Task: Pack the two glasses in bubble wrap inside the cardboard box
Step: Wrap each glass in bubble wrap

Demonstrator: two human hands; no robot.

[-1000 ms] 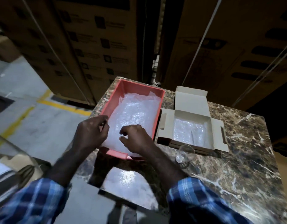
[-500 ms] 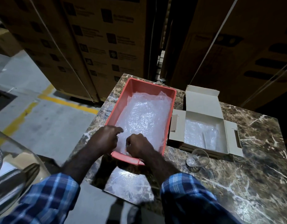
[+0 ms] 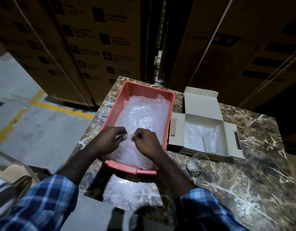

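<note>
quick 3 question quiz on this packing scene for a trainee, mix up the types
1. True or false: the open cardboard box already has bubble wrap inside.
2. Where are both hands, left and right? A) in the red plastic tray at the bubble wrap sheets B) on the clear drinking glass C) on the box flaps
3. Fill in: the glass stands on the marble table, just in front of the ____.

Key: 1 true; 2 A; 3 box

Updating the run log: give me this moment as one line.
left hand: pinching bubble wrap in red tray | right hand: pinching same wrap | glass: unwrapped on table | cardboard box: open
</note>
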